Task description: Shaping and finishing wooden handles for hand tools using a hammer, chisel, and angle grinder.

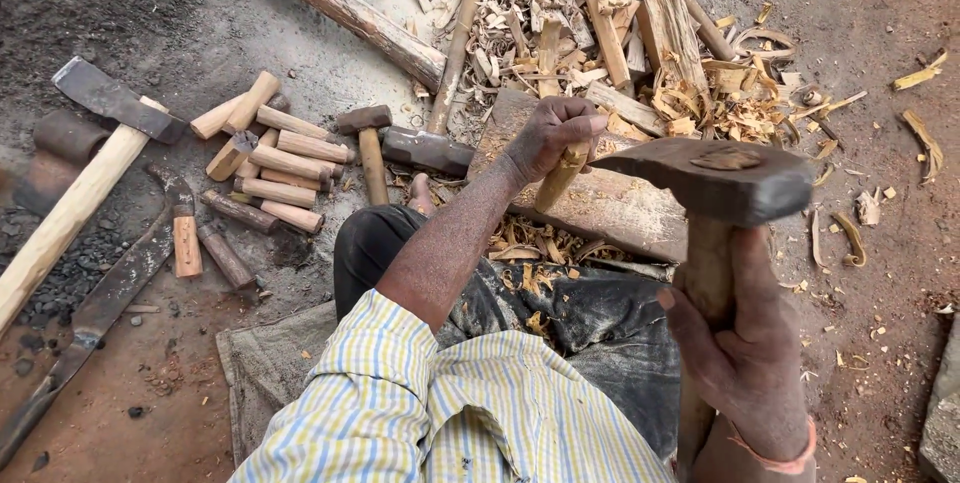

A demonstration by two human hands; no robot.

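Sits low on bare earth, legs under a dark cloth [610,333] flecked with chips. Steadies with the left hand [555,133], fingers clenched tight around its top, a short wooden piece [560,181] stood nearly upright on a worn wooden block [610,211]. Grips with the right hand [745,348], fist closed fully round a thick wooden haft [705,268], a raised hatchet, its broad dark head [720,185] hanging just right of the piece and apart from it.

Seems well into the work, to judge by the ground. Counts, to the left, a heap of short rounded pieces [275,158], pale and of like length, stacked close together, with a few darker ones [235,211] lying just beside. Shows beyond the block a thick drift of shavings and split offcuts [560,18], more curls [535,243] at the near edge of the block and on the cloth. Shows also plenty left: long rough poles [340,8] lying uncut across the top of the scene, and split billets [670,33] among the waste. Cannot tell how much of the held piece is already trimmed, its upper end hidden inside the fist.

Keeps other tools within reach: two hammers [365,138] near the block, a long-handled axe [110,103] and a curved blade [110,283] well off to the left.
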